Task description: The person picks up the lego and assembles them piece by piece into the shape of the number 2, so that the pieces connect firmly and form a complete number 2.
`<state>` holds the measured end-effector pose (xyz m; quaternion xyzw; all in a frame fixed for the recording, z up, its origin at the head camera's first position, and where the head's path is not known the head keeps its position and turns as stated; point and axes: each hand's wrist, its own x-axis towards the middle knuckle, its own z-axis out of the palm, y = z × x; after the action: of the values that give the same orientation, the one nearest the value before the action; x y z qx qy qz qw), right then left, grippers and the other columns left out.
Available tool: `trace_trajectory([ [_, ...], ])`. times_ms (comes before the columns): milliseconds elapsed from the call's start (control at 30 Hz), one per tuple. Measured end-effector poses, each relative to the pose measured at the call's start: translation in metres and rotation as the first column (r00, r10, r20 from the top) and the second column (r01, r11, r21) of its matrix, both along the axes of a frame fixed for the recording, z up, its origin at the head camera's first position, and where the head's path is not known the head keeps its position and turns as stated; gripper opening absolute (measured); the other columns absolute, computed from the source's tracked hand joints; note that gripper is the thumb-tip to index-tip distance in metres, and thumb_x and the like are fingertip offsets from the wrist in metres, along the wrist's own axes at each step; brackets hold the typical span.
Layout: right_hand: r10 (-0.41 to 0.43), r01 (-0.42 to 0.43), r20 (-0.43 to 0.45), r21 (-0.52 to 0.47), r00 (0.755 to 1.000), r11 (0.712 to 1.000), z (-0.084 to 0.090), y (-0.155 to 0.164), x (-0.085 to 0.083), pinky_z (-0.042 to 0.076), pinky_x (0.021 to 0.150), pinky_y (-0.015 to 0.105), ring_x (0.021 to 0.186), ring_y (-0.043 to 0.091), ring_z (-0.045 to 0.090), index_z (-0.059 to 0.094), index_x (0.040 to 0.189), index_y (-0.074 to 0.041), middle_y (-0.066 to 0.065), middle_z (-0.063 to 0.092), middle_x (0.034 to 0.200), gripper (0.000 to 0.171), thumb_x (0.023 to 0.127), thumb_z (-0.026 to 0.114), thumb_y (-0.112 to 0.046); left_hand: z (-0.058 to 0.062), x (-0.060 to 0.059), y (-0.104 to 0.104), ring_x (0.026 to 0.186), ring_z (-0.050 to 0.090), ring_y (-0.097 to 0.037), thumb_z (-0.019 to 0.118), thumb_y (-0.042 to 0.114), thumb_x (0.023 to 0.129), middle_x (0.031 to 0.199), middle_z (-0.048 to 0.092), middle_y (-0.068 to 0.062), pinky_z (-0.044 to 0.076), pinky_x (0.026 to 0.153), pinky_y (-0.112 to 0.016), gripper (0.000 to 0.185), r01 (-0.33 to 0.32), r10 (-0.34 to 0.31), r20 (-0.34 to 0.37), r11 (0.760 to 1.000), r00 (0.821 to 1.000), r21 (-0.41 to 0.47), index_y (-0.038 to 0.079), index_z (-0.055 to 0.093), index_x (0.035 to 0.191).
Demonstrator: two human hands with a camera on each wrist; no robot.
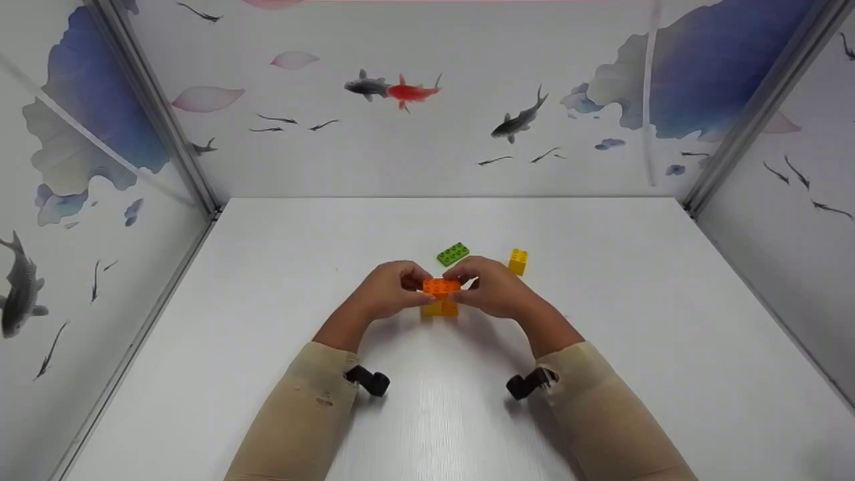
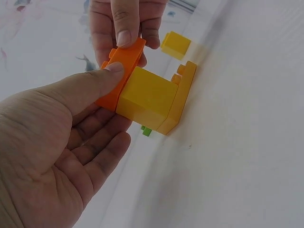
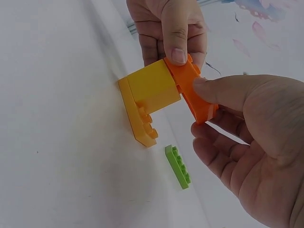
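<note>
A flat orange brick (image 1: 440,286) sits on top of a yellow cube brick (image 1: 439,308), which stands on a flat yellow-orange plate (image 2: 178,102) on the white table (image 1: 601,321). My left hand (image 1: 409,286) pinches the orange brick's left end, thumb on its edge. My right hand (image 1: 471,284) pinches the other end. In the right wrist view the orange brick (image 3: 194,92) overhangs the yellow cube (image 3: 152,88), with the plate (image 3: 137,118) under it. The left wrist view shows both thumbs on the orange brick (image 2: 121,71).
A flat green brick (image 1: 453,254) lies just behind the hands, and a small yellow brick (image 1: 518,261) stands to its right. Fish-patterned walls (image 1: 427,120) close the table at the back and both sides. A black camera (image 1: 369,381) sits on each wrist.
</note>
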<state>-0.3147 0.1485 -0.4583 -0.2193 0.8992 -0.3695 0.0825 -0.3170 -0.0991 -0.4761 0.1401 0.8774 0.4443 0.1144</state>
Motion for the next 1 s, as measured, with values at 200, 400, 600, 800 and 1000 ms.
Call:
trace_trajectory([
  [200,-0.004,0.004,0.002,0.002,1.0,1.0,-0.0018,0.0003,-0.0011,0.059,0.104,0.042,0.116,0.025,0.067,0.079,0.124,-0.022,-0.002,0.072,0.123,0.029,0.095,0.083,-0.016,-0.0013,-0.0012,0.0009,0.106,0.069,-0.019,0.087,0.027,0.091,0.113,0.075,0.002,0.06,0.103,-0.037,0.028,-0.013,0.013,0.025,1.0,1.0,0.001,0.022,0.076,0.116],
  [400,0.003,-0.003,-0.002,0.017,1.0,1.0,-0.0032,0.0009,-0.0023,0.059,0.104,0.042,0.115,0.024,0.068,0.079,0.123,-0.023,-0.003,0.072,0.121,0.028,0.095,0.082,-0.017,-0.0011,-0.0009,0.0015,0.107,0.068,-0.02,0.088,0.027,0.091,0.113,0.074,0.001,0.06,0.103,-0.037,0.028,-0.018,0.018,0.034,1.0,0.999,0.005,0.022,0.076,0.115],
  [600,0.003,-0.003,0.014,0.008,1.0,1.0,-0.0044,0.0023,-0.0037,0.059,0.105,0.043,0.116,0.026,0.068,0.078,0.124,-0.022,-0.002,0.072,0.122,0.029,0.095,0.083,-0.017,-0.002,-0.0014,0.0021,0.107,0.068,-0.021,0.088,0.027,0.091,0.113,0.074,0.002,0.06,0.103,-0.037,0.027,-0.027,0.026,0.05,1.0,0.998,0.015,0.022,0.076,0.115],
  [800,0.008,-0.008,0.022,-0.007,1.0,1.0,-0.0042,0.0041,-0.0052,0.059,0.105,0.045,0.118,0.03,0.068,0.078,0.125,-0.021,-0.001,0.073,0.122,0.03,0.095,0.083,-0.017,-0.0022,-0.0015,0.0033,0.108,0.069,-0.02,0.088,0.027,0.091,0.114,0.075,0.002,0.06,0.103,-0.037,0.027,-0.025,0.024,0.049,0.999,0.998,0.024,0.022,0.076,0.115],
  [1000,0.011,-0.011,0.033,-0.003,0.999,1.0,-0.0026,0.0087,-0.0081,0.058,0.107,0.045,0.119,0.028,0.068,0.078,0.126,-0.022,-0.003,0.073,0.125,0.032,0.095,0.084,-0.022,-0.0009,-0.0002,0.0049,0.108,0.069,-0.019,0.087,0.029,0.092,0.115,0.074,0.002,0.06,0.105,-0.037,0.029,-0.017,0.016,0.044,1.0,0.999,0.015,0.022,0.075,0.117],
])
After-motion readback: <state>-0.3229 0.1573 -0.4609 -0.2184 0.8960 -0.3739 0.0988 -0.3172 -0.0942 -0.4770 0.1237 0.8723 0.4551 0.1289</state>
